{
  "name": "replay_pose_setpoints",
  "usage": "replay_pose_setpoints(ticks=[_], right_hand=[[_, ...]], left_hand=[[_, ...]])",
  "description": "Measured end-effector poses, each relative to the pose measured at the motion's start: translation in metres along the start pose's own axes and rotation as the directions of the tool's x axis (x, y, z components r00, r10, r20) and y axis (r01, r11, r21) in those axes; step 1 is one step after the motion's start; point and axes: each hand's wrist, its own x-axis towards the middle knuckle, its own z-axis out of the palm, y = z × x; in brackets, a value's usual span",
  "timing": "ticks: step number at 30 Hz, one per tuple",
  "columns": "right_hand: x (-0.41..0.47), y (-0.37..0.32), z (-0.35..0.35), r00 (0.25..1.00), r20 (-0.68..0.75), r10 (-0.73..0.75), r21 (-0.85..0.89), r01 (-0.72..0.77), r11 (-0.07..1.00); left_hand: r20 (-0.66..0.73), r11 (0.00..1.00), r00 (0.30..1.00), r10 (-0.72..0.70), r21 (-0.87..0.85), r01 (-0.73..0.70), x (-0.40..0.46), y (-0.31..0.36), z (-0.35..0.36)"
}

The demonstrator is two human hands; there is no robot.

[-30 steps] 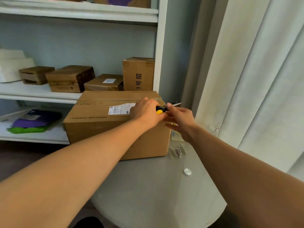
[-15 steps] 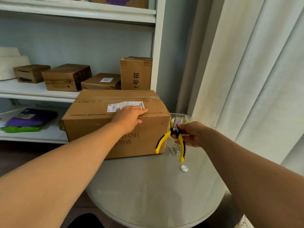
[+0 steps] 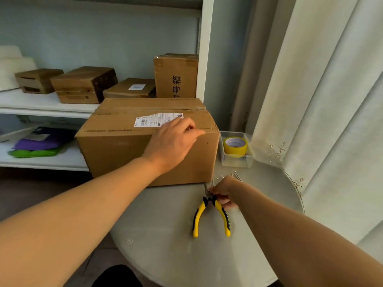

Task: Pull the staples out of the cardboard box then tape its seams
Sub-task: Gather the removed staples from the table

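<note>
The box sits at frame centre on the round bench, its long axis running left to right, its top seam under brown tape near the far edge. The left hand lies flat on the box's near top edge, fingers straight, steadying it and gripping nothing.

The right hand is at lower right of centre, its grip pinched round the head of the pliers. The pliers lie on the bench with the nose pointing up-frame toward the box's near right corner and the 2 yellow handles splayed down-frame. Just beyond the hand lie several pulled metal pins; their count is hard to tell.

The tape, a yellow roll, stands in a clear tub at right of the box, just above the pins. It lies up-frame from the right hand, which is much the nearer of the 2, so I judge taping would start with that hand reaching up past the pins.
</note>
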Motion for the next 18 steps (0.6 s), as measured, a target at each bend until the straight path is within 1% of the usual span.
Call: replay_pose_setpoints(ticks=[1,2,3,4,6,8,10,12,13,14,16,17,18], right_hand=[[0.003,0.000,0.001,1.000,-0.017,-0.012,0.000,0.012,1.000],[0.007,0.001,0.002,0.999,-0.030,-0.021,0.010,0.021,1.000],[0.012,0.004,0.002,0.998,-0.045,-0.035,0.029,0.036,0.999],[0.015,0.007,0.003,0.997,-0.061,-0.051,0.050,0.054,0.997],[0.020,0.011,0.004,0.992,-0.097,-0.080,0.063,0.086,0.994],[0.023,0.013,0.004,0.987,-0.120,-0.104,0.052,0.111,0.993],[0.025,0.013,0.001,0.988,-0.111,-0.104,0.051,0.110,0.993],[0.029,0.013,-0.001,0.991,-0.099,-0.092,0.056,0.098,0.994],[0.032,0.014,-0.006,0.987,-0.128,-0.100,0.057,0.108,0.992],[0.037,0.014,-0.013,0.973,-0.195,-0.121,0.062,0.136,0.989],[0.045,0.015,-0.031,0.921,-0.355,-0.161,0.057,0.193,0.980],[0.050,0.016,-0.042,0.895,-0.412,-0.169,0.050,0.207,0.977],[0.051,0.017,-0.049,0.877,-0.448,-0.175,0.041,0.216,0.976]], left_hand=[[0.030,0.997,0.998,0.064,-0.051,-0.062,-0.001,0.009,0.001],[0.117,0.993,0.990,0.075,-0.094,-0.064,-0.001,0.018,0.005],[0.216,0.993,0.976,0.039,-0.121,-0.013,0.000,0.025,0.011],[0.305,0.988,0.952,-0.024,-0.139,0.069,0.001,0.031,0.018],[0.389,0.942,0.908,-0.159,-0.217,0.258,0.005,0.041,0.032],[0.454,0.857,0.856,-0.249,-0.308,0.412,0.012,0.047,0.040],[0.556,0.771,0.782,-0.282,-0.353,0.530,0.022,0.052,0.051],[0.654,0.701,0.694,-0.301,-0.341,0.626,0.027,0.056,0.058],[0.689,0.657,0.651,-0.319,-0.334,0.676,0.028,0.058,0.063],[0.715,0.596,0.610,-0.342,-0.337,0.729,0.030,0.060,0.070],[0.773,0.453,0.511,-0.376,-0.328,0.829,0.030,0.066,0.080],[0.802,0.378,0.454,-0.388,-0.311,0.872,0.033,0.070,0.086],[0.812,0.322,0.420,-0.405,-0.303,0.897,0.033,0.072,0.092]])
